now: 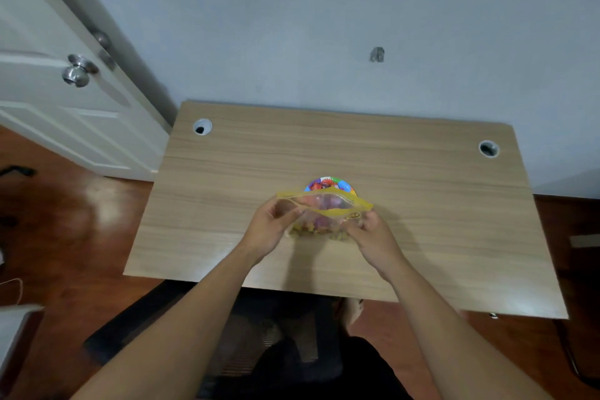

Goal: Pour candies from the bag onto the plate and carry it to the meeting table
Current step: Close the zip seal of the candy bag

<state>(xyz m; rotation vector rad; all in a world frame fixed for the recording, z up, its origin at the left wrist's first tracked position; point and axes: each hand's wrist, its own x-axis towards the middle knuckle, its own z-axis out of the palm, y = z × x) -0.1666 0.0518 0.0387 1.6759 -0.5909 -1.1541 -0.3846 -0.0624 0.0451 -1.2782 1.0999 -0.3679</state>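
A clear candy bag (323, 209) with a yellow zip rim is held above the wooden desk (422, 204), its mouth spread wide and facing me. My left hand (272, 226) grips the bag's left side and my right hand (373, 234) grips its right side. Colourful candies show through the plastic. Just beyond the bag lies a small multicoloured plate (329, 183) with several wrapped candies on it; the bag hides its near half.
The desk stands against a pale wall, with cable holes at the back left (202, 127) and back right (488, 149). A white door with a metal knob (77, 73) is on the left. A black chair (259, 351) sits under the desk's near edge.
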